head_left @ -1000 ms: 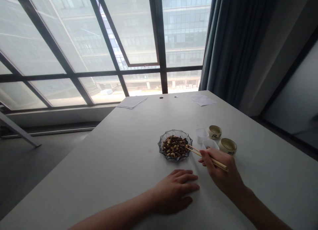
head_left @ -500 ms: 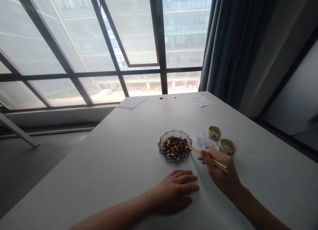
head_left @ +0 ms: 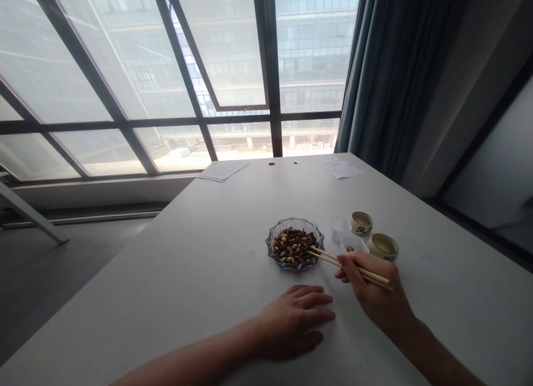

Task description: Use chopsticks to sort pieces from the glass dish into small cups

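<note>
My right hand is closed round a pair of wooden chopsticks. Their tips reach over the right rim of a scalloped glass dish filled with mixed nuts and dark seeds. My left hand lies flat on the white table, palm down and fingers stretched out, just in front of the dish. It holds nothing.
Right of the dish stand two small white square cups and two round tan ceramic cups. Papers lie near the table's far edge by the window. A dark curtain hangs at the right.
The chopsticks have tilted lower and their tips have shifted slightly along the dish's right side. My left hand has stayed where it was.
</note>
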`<state>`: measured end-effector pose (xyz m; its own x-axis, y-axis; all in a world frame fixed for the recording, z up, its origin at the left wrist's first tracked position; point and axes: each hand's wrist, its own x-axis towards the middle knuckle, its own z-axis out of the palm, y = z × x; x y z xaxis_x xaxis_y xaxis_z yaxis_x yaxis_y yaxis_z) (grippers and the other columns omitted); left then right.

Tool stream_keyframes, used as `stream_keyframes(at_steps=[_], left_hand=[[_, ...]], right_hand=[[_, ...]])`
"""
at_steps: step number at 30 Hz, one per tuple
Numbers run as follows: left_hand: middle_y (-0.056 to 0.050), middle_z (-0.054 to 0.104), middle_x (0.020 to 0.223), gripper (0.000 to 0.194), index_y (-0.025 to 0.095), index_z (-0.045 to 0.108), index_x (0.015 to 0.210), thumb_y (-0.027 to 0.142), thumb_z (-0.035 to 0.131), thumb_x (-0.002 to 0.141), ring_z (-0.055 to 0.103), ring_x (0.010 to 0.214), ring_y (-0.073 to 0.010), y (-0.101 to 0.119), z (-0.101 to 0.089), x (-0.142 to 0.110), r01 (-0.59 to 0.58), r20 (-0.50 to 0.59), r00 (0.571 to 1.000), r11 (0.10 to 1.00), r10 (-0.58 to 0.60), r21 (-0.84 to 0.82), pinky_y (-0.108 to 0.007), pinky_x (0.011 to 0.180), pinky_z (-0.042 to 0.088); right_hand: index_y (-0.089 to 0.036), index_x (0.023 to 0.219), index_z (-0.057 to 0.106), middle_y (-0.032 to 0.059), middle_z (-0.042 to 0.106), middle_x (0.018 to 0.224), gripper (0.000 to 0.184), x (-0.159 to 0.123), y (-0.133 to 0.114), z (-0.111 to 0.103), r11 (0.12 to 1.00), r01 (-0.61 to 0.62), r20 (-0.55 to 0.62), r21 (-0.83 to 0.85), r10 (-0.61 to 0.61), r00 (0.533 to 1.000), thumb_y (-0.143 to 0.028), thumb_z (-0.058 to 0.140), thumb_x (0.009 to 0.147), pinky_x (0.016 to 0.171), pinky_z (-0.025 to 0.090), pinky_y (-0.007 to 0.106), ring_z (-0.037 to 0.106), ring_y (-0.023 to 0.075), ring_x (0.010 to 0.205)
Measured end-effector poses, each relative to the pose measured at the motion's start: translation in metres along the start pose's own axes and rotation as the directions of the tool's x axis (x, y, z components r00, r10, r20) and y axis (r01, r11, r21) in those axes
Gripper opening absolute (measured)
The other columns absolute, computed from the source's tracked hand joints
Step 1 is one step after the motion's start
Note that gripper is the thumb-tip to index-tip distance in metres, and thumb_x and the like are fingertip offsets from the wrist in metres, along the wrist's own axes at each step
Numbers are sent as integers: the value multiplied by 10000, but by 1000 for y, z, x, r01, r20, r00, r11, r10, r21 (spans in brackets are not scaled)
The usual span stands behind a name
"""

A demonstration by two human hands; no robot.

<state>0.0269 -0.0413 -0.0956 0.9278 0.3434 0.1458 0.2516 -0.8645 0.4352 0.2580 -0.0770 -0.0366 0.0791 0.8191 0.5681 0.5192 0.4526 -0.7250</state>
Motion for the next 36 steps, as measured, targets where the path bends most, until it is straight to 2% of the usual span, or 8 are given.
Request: stream_keyframes(at_steps=[6, 9, 12, 15, 19, 25, 32, 36], left_hand=[[-69, 545, 1602, 477, 309, 570, 1491, 356, 635, 1021, 451, 1521, -317, 1, -1, 0, 1, -1, 1000, 1000, -1, -14, -481, 1268, 334], [-67, 552, 1596, 483, 315, 569, 1493, 354, 643, 1017, 456, 1518, -321, 0, -1, 0, 3, -6, 1000, 1000, -3, -22, -484, 1270, 329], [-64, 552, 1596, 491, 314, 567, 1495, 361, 647, 1013, 453, 1520, -318, 0, -1, 0, 2, -3, 1000, 1000, -2, -24, -480, 1273, 324], [-65, 547, 1600, 497, 317, 564, 1499, 360, 646, 1011, 449, 1523, -322, -1, -1, 0, 4, 1, 1000, 1000, -4, -24, -484, 1274, 320], [-67, 549, 1598, 501, 326, 560, 1504, 355, 645, 1011, 456, 1518, -330, 0, -1, 0, 9, -1, 1000, 1000, -9, -27, -494, 1271, 325], [-60, 546, 1602, 497, 316, 563, 1499, 354, 648, 1011, 449, 1525, -318, 0, -1, 0, 3, -1, 1000, 1000, -4, -15, -478, 1273, 332], [-56, 546, 1603, 497, 322, 570, 1497, 355, 655, 1008, 453, 1522, -324, 0, -2, -1, 11, 0, 1000, 1000, -11, -29, -486, 1268, 342], [-59, 552, 1597, 502, 321, 572, 1496, 346, 657, 1002, 454, 1522, -326, 1, -3, -1, 12, 2, 1000, 999, -12, -35, -484, 1268, 347]], right_hand=[[-212, 834, 719, 39, 761, 742, 313, 2, 7, 8, 998, 27, 39, 63, -29, 999, -396, 598, 1056, 623, 579, 293, 739, 187, 652], [-203, 844, 741, 50, 780, 735, 344, 1, 14, 15, 988, -69, -21, 140, 73, 997, -463, 621, 1035, 582, 596, 291, 739, 192, 600], [-186, 877, 764, 68, 798, 725, 399, -1, 21, 23, 954, -191, -83, 231, 215, 973, -550, 651, 997, 525, 609, 288, 741, 202, 546], [-177, 856, 772, 83, 802, 710, 451, -1, 27, 29, 934, -228, -109, 275, 266, 958, -601, 667, 968, 520, 623, 296, 751, 214, 540], [-181, 832, 772, 81, 793, 687, 476, 0, 31, 32, 939, -206, -131, 276, 249, 959, -620, 653, 971, 508, 612, 290, 730, 202, 515], [-194, 742, 748, 42, 735, 621, 480, 1, 29, 29, 974, -113, -97, 196, 134, 986, -565, 613, 1015, 477, 521, 256, 632, 153, 479], [-195, 838, 771, 65, 794, 739, 409, 6, 27, 11, 986, -111, -139, 127, 129, 982, -515, 608, 1036, 559, 598, 288, 734, 188, 584], [-197, 843, 775, 53, 785, 705, 378, 8, 25, 3, 987, -104, -123, 122, 119, 985, -489, 626, 1032, 556, 606, 290, 732, 190, 568]])
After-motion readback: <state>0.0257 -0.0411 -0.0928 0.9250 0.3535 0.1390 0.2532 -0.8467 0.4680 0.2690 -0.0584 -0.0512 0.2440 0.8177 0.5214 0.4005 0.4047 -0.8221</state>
